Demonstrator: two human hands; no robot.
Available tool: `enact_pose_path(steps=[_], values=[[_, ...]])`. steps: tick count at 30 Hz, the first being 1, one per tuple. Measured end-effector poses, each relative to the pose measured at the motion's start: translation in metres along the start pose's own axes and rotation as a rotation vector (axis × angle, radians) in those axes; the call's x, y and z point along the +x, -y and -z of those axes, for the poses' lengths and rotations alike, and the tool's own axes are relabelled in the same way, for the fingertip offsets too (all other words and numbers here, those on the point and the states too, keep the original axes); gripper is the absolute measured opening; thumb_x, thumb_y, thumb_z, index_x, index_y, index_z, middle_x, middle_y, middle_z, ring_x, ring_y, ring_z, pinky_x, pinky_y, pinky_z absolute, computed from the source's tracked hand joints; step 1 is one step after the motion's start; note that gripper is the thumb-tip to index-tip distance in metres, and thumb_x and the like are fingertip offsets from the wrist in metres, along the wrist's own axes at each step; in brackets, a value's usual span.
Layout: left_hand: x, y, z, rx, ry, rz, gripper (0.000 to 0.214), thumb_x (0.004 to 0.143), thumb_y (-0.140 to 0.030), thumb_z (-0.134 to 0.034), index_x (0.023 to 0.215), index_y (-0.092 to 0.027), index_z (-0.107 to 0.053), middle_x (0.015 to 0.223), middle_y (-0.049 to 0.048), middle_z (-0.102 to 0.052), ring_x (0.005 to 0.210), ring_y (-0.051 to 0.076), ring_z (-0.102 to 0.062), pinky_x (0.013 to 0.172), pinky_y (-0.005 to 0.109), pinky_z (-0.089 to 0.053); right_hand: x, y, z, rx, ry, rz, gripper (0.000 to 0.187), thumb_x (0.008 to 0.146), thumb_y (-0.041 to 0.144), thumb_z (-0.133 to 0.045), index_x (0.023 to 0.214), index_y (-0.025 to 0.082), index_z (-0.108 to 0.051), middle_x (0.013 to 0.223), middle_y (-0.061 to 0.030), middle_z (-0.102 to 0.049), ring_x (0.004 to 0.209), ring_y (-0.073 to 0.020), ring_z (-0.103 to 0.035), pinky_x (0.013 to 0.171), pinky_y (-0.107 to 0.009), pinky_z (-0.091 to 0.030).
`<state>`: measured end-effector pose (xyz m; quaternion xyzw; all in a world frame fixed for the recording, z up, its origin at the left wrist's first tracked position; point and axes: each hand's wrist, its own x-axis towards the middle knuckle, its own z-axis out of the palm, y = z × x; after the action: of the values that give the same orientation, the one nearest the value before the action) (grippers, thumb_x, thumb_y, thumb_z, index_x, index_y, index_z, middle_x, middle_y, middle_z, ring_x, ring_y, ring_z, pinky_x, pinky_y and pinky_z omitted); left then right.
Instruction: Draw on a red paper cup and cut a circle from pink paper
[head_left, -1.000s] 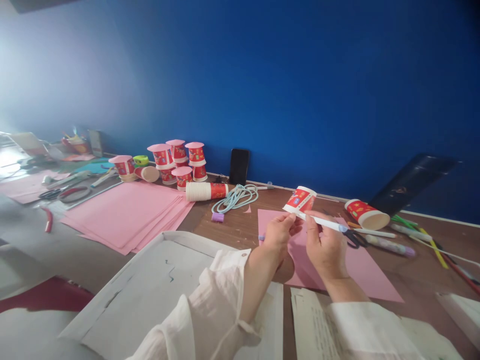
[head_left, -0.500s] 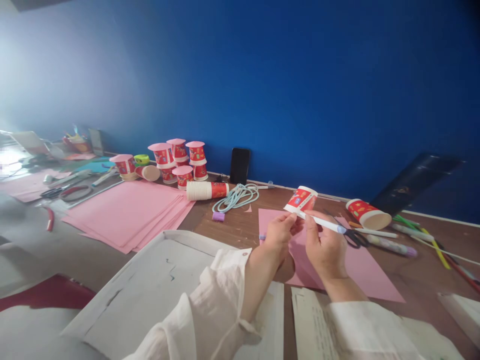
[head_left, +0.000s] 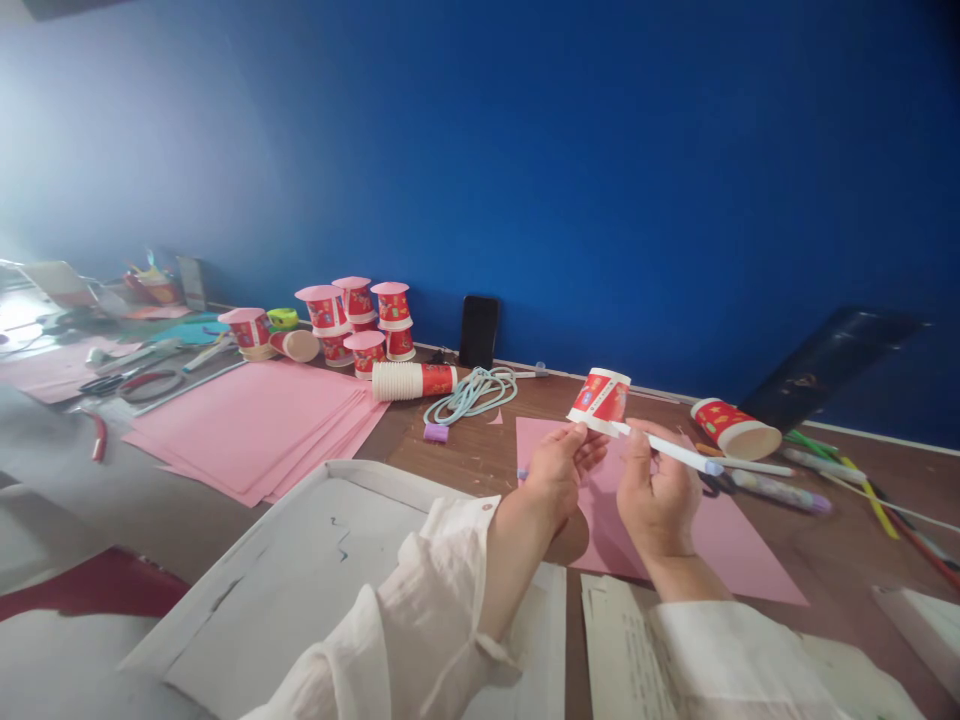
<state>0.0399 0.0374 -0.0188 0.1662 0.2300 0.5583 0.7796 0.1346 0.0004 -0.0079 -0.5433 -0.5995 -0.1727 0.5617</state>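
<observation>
My left hand [head_left: 559, 465] is closed on the rim of a red and white paper cup [head_left: 600, 400], held tilted above the table. In my right hand [head_left: 660, 500] is a slim white pen [head_left: 667, 447] with a bluish end. The pen's other end points at the cup's rim on its right side; whether it touches cannot be made out. Below both hands lies a sheet of pink paper [head_left: 742, 550]. Dark scissor handles [head_left: 716, 483] show partly behind my right hand.
Left of the hands are a stack of nested cups [head_left: 409, 381], a coiled light-blue cord [head_left: 472, 393] and a purple cap [head_left: 436, 433]. Pink-topped cups [head_left: 366, 345] stand behind a pink paper pile [head_left: 262, 420]. A black phone [head_left: 480, 330] leans on the wall. Another cup [head_left: 735, 428] lies right.
The pen and my right hand have shifted slightly right; the pen tip has moved from the cup's lower middle toward its right rim. The cup has turned a little in my left hand.
</observation>
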Motion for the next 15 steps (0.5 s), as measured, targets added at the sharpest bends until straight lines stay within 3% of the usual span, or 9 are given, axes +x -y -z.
enact_pose_path(steps=[6,15], values=[[0.0009,0.0028,0.0022,0.01,0.063,-0.017,0.01,0.078,-0.021,-0.069,0.077,-0.011,-0.066,0.077,0.0073,-0.069,0.077,0.015,-0.067,0.09,0.031,-0.05,0.0,0.0045,-0.0012,0.009,0.058,0.055,0.022,0.094,0.028,-0.047,0.099,0.015,-0.064,0.094,-0.0131,-0.071,0.089,-0.0227,-0.066,0.078,-0.036,-0.051],[0.0007,0.0021,0.0017,0.018,0.053,-0.015,0.012,0.076,-0.022,-0.071,0.073,-0.012,-0.065,0.075,0.0067,-0.069,0.075,0.014,-0.066,0.088,0.031,-0.049,0.0005,0.0039,-0.0008,-0.037,0.074,0.062,0.021,0.094,0.028,-0.047,0.099,0.016,-0.064,0.092,-0.0115,-0.071,0.085,-0.0217,-0.066,0.076,-0.034,-0.051]])
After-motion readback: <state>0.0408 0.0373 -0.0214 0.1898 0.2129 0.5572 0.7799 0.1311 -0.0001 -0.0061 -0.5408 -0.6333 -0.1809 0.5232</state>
